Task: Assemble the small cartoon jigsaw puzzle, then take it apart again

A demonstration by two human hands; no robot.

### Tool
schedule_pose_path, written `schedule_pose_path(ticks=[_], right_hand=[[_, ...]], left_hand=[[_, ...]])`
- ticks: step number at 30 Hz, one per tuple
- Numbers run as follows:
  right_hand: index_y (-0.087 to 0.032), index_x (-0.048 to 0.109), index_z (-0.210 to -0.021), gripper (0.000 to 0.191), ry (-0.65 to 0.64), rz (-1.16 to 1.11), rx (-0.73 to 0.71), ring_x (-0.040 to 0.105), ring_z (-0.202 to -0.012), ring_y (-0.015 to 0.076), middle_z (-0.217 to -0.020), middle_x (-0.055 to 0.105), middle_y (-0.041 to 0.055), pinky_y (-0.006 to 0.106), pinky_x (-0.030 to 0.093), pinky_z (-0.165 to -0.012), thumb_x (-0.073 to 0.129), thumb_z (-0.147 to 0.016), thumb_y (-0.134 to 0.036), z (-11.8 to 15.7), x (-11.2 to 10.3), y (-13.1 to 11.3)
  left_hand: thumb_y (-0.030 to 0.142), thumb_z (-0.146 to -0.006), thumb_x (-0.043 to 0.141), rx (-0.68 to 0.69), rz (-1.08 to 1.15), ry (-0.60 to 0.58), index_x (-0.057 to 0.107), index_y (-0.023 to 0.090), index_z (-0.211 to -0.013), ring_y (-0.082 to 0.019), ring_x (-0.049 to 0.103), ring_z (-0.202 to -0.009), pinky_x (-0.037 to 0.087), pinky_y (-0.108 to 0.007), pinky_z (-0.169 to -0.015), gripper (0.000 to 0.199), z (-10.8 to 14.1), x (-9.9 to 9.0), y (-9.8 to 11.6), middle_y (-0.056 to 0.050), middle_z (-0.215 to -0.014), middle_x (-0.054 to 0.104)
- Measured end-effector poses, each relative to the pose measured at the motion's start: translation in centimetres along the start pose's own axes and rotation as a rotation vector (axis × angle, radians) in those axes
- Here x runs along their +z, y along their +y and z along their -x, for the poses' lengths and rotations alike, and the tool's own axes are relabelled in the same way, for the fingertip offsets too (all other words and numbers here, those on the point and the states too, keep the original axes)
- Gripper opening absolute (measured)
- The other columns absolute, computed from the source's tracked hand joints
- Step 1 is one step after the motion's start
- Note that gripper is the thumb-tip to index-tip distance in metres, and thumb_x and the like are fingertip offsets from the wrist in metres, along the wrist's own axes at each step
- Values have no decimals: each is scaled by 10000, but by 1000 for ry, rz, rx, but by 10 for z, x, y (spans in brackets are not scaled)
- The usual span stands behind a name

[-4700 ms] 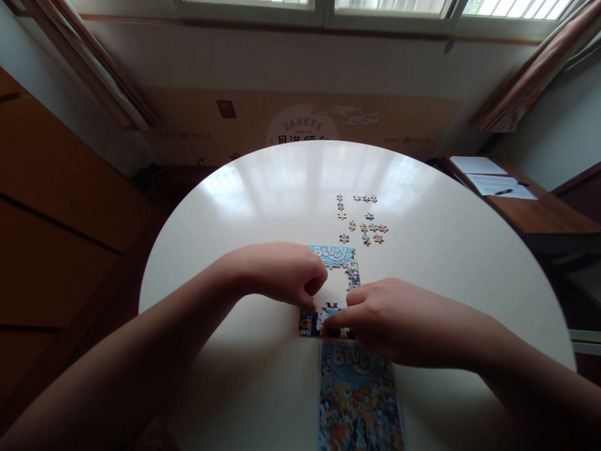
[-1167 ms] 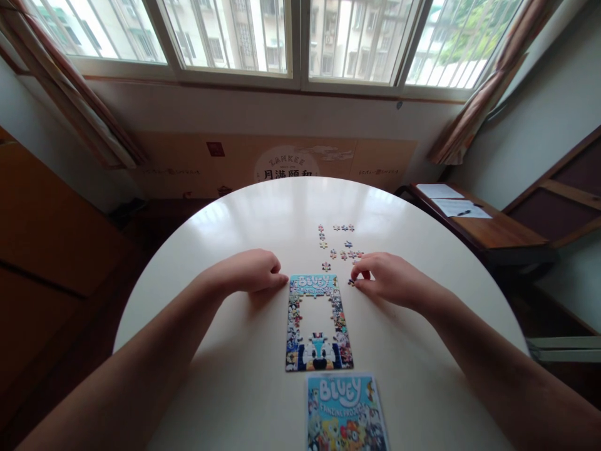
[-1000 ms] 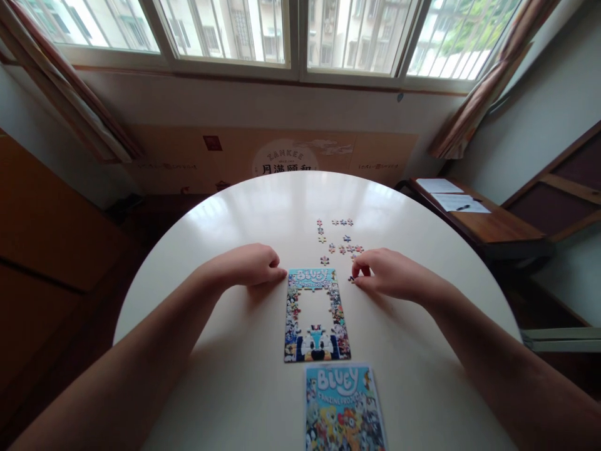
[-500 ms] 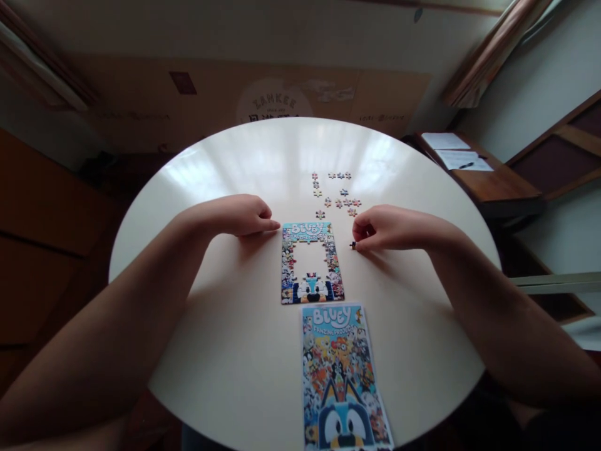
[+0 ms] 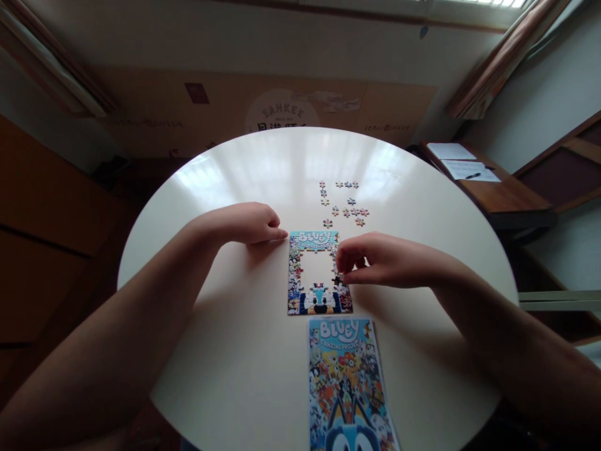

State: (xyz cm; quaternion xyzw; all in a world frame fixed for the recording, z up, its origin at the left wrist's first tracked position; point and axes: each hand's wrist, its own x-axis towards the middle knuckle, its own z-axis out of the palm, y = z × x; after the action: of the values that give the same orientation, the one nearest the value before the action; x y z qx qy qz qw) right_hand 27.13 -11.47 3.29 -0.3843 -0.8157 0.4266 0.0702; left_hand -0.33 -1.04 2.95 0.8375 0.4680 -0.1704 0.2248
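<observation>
White worktop (image 5: 248, 366) bears a partial puzzle (image 5: 319, 297); the right hand (image 5: 369, 258) pinches a dark piece (image 5: 339, 279), left hand (image 5: 257, 223) half-curled, grip hidden.

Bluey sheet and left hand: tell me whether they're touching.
Apart. The head view shows the left hand near the upper left corner of the puzzle, with white tabletop visible between hand and Bluey sheet.

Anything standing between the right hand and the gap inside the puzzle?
Nothing visible. The right hand is at the right border of the puzzle, beside the gap. The left hand is by the far left corner; the loose pieces lie beyond the far edge.
</observation>
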Motion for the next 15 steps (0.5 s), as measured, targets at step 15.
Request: schedule_pose_path(ticks=[15], right_hand=[[-158, 607, -855, 97, 106, 53, -3, 539, -718, 82, -818, 628, -7, 196, 407, -623, 670, -828, -226, -3, 9, 0]], left_hand=[[488, -846, 572, 175, 56, 107, 522, 188, -589, -123, 374, -498, 248, -295, -519, 397, 17, -4, 22, -10, -568, 516]])
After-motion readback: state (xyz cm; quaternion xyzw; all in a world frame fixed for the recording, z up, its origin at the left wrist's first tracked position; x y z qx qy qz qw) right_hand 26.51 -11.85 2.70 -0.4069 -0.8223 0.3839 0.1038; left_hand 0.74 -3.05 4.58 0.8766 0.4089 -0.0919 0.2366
